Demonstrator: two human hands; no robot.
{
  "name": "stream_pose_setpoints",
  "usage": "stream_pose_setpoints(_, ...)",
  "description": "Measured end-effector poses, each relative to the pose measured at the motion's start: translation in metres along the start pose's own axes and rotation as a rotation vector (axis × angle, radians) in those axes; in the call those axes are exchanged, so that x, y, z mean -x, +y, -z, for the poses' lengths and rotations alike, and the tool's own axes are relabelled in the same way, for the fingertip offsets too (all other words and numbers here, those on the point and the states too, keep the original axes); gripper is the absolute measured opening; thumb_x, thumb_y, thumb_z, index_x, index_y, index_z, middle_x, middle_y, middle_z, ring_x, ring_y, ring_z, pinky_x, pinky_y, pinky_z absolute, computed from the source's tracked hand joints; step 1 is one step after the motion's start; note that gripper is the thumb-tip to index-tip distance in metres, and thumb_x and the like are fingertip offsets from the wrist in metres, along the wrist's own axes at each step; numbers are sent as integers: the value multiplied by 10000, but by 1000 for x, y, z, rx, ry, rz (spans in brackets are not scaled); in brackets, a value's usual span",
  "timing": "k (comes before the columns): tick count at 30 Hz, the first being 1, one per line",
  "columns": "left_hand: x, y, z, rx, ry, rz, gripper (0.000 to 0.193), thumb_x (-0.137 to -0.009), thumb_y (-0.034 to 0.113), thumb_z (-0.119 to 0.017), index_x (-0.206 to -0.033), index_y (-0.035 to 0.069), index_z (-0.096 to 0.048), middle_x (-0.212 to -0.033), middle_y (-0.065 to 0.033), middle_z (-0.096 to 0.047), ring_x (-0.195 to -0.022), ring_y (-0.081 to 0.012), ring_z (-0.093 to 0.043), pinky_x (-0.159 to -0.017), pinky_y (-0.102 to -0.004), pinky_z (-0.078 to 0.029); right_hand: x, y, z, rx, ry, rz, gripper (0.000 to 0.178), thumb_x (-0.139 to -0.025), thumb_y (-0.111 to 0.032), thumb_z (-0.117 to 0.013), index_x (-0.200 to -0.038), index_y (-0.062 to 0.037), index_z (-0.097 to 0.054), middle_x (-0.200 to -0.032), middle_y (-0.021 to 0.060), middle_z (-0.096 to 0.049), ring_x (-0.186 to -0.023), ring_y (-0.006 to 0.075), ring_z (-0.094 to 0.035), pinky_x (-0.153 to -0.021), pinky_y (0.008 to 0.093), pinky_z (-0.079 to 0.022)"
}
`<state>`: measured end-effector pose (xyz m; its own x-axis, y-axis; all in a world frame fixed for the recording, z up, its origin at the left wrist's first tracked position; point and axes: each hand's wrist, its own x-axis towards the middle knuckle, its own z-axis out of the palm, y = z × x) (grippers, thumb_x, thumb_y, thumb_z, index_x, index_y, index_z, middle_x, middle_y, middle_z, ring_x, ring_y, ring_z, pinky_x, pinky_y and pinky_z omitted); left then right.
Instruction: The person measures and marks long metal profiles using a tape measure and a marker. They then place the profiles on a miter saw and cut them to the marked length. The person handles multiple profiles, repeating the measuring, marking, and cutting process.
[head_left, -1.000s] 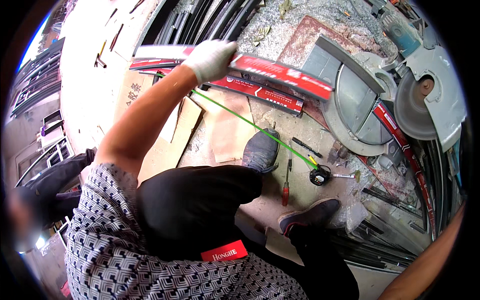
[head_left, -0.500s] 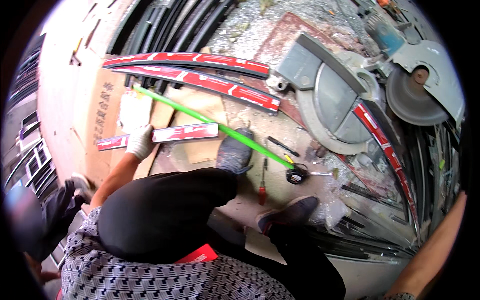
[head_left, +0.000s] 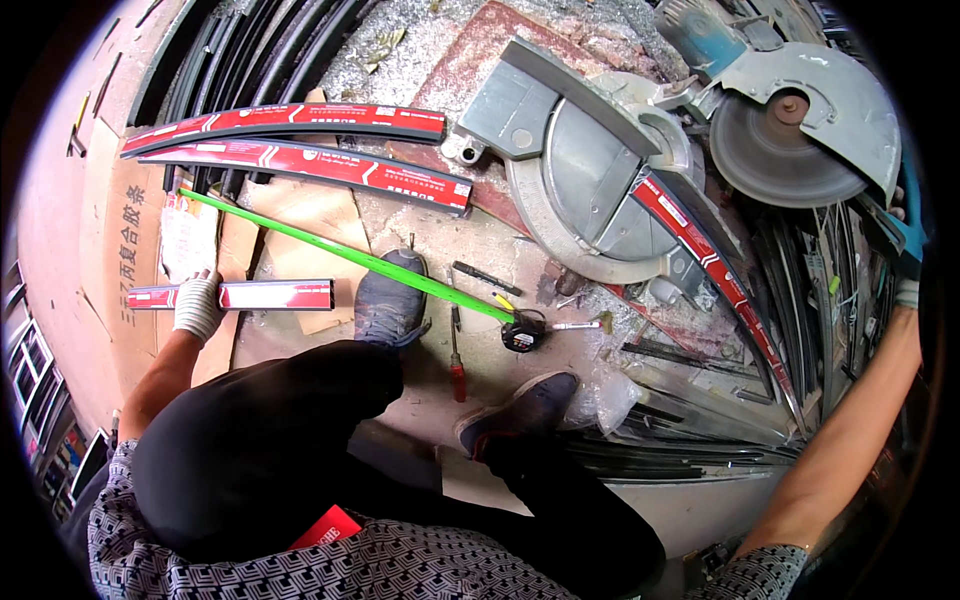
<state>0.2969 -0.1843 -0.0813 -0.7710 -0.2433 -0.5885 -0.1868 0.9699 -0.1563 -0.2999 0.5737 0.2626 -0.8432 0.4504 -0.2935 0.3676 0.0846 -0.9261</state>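
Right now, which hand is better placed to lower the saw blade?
Probably the right hand: it is at the blue saw handle, its grip partly hidden. The left hand holds a red-faced strip, away from the saw.

Short strip [head_left: 280,295] in left hand [head_left: 198,306], right hand [head_left: 906,293] at saw [head_left: 825,85]

Gloved fingers wrap the red-faced short strip over cardboard [head_left: 237,243]. The right hand, mostly hidden, meets the saw's blue handle [head_left: 909,240]. Another red-faced strip [head_left: 715,268] extends from the saw's base [head_left: 565,190]; two longer strips [head_left: 330,168] lie farther up. A green tape [head_left: 350,252] slants down to its black case [head_left: 523,334], near a red-handled screwdriver [head_left: 458,381]
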Motion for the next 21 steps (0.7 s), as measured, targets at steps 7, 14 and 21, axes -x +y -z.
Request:
stream_pose_setpoints(7,-18,9,-4,-23,11,91,262,-785,80,-707,-1039,87,-642,-1042,-181,-656,-1017,-394,-630,-920,-485,-508,51,180,59,125,198,305,384,-1028,-355,-592,-1269,-58,-629,-1162,67,-650,-1008,185,-625,-911,335,-495)
stream_pose_setpoints(14,-11,12,8,74,39,108,378,-774,74,-715,-1143,83,-631,-1120,-190,-632,-1091,-402,-602,-958,-486,-500,94,414,94,86,423,-391,395,-902,-458,-786,-979,-90,-665,-803,50,-656,-693,183,-643,-594,345,-525)
stream_pose_setpoints(21,-10,19,21,213,131,153,484,-750,50,-722,-1223,39,-620,-1194,-224,-640,-1133,-423,-602,-991,-477,-502,49,449,104,-321,477,-589,508,-904,-495,-760,-1207,-103,-648,-1197,89,-659,-1065,229,-646,-885,388,-578)
